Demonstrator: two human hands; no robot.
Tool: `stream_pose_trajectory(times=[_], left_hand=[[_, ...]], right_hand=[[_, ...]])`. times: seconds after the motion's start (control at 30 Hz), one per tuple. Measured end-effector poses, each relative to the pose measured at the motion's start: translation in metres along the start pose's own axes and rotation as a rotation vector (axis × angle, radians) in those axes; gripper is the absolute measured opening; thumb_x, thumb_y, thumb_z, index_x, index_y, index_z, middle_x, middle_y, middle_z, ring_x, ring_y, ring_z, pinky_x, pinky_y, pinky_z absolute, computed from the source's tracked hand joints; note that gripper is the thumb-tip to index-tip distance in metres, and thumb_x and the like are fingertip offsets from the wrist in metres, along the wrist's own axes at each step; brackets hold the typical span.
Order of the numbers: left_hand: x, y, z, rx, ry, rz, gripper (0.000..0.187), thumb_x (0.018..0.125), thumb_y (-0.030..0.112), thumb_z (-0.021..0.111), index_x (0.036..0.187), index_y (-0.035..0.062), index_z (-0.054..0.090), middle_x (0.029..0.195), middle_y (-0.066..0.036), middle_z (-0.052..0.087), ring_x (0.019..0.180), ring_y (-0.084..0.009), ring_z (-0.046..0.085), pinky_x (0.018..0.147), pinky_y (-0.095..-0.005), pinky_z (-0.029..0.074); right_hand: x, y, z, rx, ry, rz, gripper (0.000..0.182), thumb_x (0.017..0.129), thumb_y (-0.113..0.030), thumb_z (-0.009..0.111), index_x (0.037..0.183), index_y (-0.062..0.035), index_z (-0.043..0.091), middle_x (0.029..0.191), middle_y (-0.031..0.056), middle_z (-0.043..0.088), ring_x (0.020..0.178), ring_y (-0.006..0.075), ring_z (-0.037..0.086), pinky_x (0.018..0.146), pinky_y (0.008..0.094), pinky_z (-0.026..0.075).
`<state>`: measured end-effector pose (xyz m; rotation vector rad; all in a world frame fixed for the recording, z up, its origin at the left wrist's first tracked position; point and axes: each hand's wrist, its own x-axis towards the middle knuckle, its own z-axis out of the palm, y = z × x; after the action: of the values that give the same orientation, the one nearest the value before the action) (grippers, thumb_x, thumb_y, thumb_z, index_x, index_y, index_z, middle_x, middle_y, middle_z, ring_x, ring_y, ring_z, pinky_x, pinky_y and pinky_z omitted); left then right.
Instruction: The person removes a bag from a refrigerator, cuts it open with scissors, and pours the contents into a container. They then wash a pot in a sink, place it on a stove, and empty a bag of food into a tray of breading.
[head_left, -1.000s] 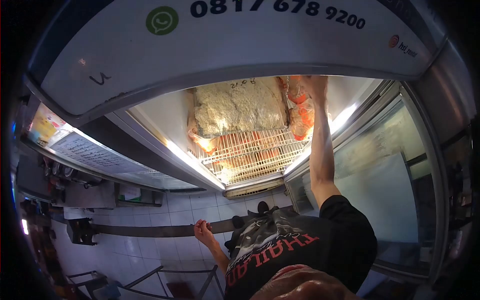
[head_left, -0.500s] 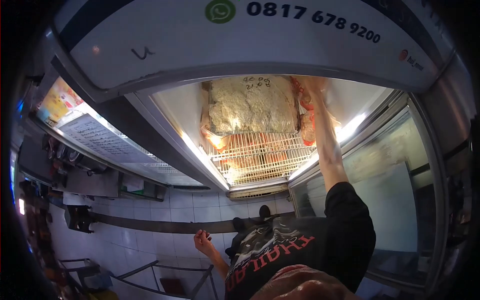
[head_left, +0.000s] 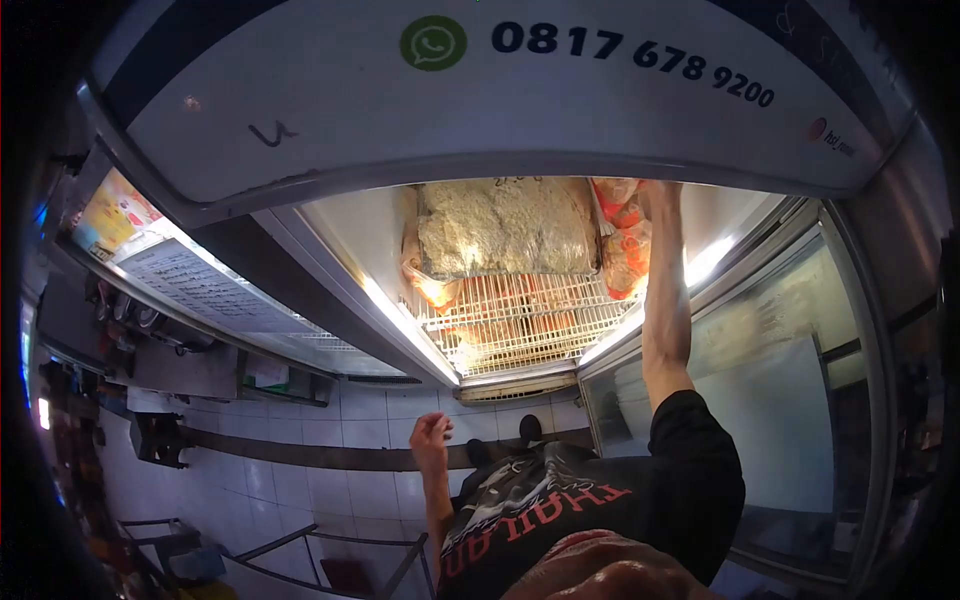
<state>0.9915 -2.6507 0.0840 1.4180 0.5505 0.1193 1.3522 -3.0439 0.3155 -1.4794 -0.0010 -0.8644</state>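
Note:
Inside the lit display fridge (head_left: 540, 320), a large clear bag of pale crumbly food (head_left: 505, 228), marked in black on top, lies on a wire shelf (head_left: 520, 300). My right arm (head_left: 667, 300) reaches in along the right side, beside red-and-clear packages (head_left: 626, 245). The fridge's top panel hides my right hand's fingers. Another red-printed package (head_left: 432, 285) sits under the bag's left edge. Low over the floor, away from the fridge, my left hand (head_left: 431, 432) is closed with fingers curled; I cannot tell what, if anything, is in it.
The fridge's glass door (head_left: 740, 400) stands open at right, close to my right arm. A white top panel (head_left: 480, 110) with a phone number overhangs the opening. To the left is another lit cabinet with a written sheet (head_left: 195, 275). A metal frame (head_left: 320, 550) stands on the tiled floor.
My right hand has moved right and deeper behind the top panel, uncovering more of the red packages. My left hand has risen and shifted slightly right. The view has tilted a little.

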Motion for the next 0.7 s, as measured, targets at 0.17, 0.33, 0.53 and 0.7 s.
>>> stream_pose_trajectory(times=[0.17, 0.33, 0.53, 0.7], left_hand=[[0.016, 0.038, 0.077, -0.227, -0.499, -0.110, 0.024, 0.091, 0.016, 0.059, 0.106, -0.0019, 0.061, 0.088, -0.008, 0.066, 0.083, -0.0152, 0.063, 0.073, -0.0269, 0.049], [0.017, 0.051, 0.152, -0.472, -0.968, -0.230, 0.067, 0.089, 0.029, 0.063, 0.142, 0.0026, 0.031, 0.130, -0.020, 0.050, 0.115, -0.0259, 0.054, 0.095, -0.0399, 0.044], [0.036, 0.078, 0.220, -1.220, -0.906, -0.189, 0.068, 0.086, 0.030, 0.067, 0.139, 0.0045, 0.035, 0.132, -0.011, 0.051, 0.121, -0.0255, 0.050, 0.105, -0.0440, 0.036], [0.049, 0.073, 0.206, -1.082, -0.762, -0.201, 0.055, 0.083, 0.016, 0.066, 0.133, 0.0075, 0.045, 0.121, -0.005, 0.059, 0.116, -0.0214, 0.053, 0.107, -0.0422, 0.036]], right_hand=[[-0.018, -0.059, 0.006, 0.171, -0.127, 0.083, 0.015, 0.088, -0.020, 0.064, 0.093, -0.0061, 0.064, 0.080, 0.0010, 0.061, 0.064, 0.0077, 0.048, 0.051, 0.0248, 0.034], [-0.048, -0.093, 0.006, 0.296, -0.458, 0.161, 0.009, 0.089, -0.014, 0.063, 0.088, -0.0049, 0.065, 0.068, -0.0015, 0.058, 0.052, 0.0026, 0.042, 0.042, 0.0184, 0.027], [-0.108, -0.140, -0.013, 0.197, -0.655, 0.315, 0.014, 0.088, -0.016, 0.067, 0.089, -0.0023, 0.066, 0.068, 0.0010, 0.062, 0.047, 0.0014, 0.042, 0.040, 0.0179, 0.028], [-0.142, -0.144, -0.040, 0.026, -0.735, 0.231, 0.022, 0.088, -0.019, 0.068, 0.096, 0.0013, 0.065, 0.071, 0.0029, 0.064, 0.049, 0.0038, 0.045, 0.044, 0.0196, 0.036]])
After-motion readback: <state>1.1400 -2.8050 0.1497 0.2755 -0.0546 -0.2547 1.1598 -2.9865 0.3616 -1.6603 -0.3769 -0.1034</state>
